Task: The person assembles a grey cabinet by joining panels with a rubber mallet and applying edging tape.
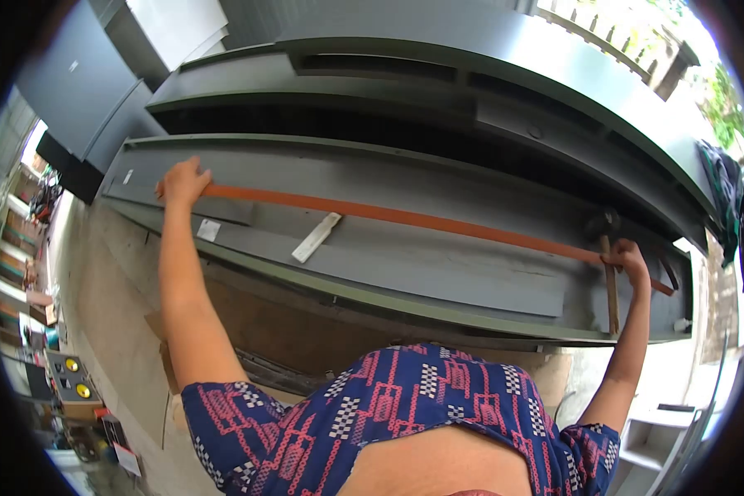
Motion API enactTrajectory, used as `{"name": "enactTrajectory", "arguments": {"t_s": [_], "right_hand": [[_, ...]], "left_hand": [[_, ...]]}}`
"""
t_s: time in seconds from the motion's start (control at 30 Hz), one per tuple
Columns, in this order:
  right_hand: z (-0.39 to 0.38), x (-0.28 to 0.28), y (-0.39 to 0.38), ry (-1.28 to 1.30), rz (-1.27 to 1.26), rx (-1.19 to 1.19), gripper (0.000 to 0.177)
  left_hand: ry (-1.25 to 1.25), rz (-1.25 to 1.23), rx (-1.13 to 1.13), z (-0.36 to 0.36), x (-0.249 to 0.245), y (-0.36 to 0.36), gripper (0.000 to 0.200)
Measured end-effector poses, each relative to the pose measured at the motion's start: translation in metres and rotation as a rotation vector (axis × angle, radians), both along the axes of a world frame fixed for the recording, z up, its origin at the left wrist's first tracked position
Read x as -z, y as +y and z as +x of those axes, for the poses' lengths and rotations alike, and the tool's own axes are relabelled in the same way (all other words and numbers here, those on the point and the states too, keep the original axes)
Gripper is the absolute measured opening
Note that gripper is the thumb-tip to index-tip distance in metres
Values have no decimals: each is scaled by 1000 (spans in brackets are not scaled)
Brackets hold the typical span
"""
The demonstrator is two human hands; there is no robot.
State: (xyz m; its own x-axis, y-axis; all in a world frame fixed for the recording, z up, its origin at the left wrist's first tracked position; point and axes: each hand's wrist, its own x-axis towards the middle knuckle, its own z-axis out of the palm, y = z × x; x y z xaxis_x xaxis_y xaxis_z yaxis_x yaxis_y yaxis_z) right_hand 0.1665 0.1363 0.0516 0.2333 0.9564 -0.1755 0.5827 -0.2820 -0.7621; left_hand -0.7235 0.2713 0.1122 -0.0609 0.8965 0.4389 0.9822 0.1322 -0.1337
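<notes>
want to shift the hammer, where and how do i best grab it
Probably low on the hammer's wooden handle, from the near side: that end points toward you, while the orange strip and your right hand crowd it near the black head.

- Daylight reaches me strongest from the upper right, where the background beyond the fence (603, 37) washes out to near white.
- A pale sheen spreads over the grey top panel (583, 70), while the recess (347, 126) below it sinks into almost black shadow.
- My left hand (183, 183) is softly lit; my right hand (628, 256) looks a little darker.
- The orange strip (405, 218) I hold reads clearly, with only mild softness.
- My wide view bows long straight edges, and a dark, rounded border closes the corners.
- Toward the rim, the foliage (726, 124) and the clutter at left (70, 376) look stretched, small and soft.
</notes>
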Motion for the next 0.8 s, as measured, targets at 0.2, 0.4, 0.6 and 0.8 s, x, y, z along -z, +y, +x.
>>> {"name": "enactTrajectory", "arguments": {"t_s": [0.2,0.4,0.6,0.8], "right_hand": [[-2,-8,-5,-77,-39,166,36],[-8,-18,-4,-133,-108,88,30],[2,-11,-7,-54,-101,114,26],[7,-12,-8,-132,-126,133,23]], "left_hand": [[40,-73,-17,26,14,16,26],[51,-82,-28,36,15,23,23],[-10,-121,-44,34,27,24,22],[-35,-83,-29,35,40,22,21]]}}
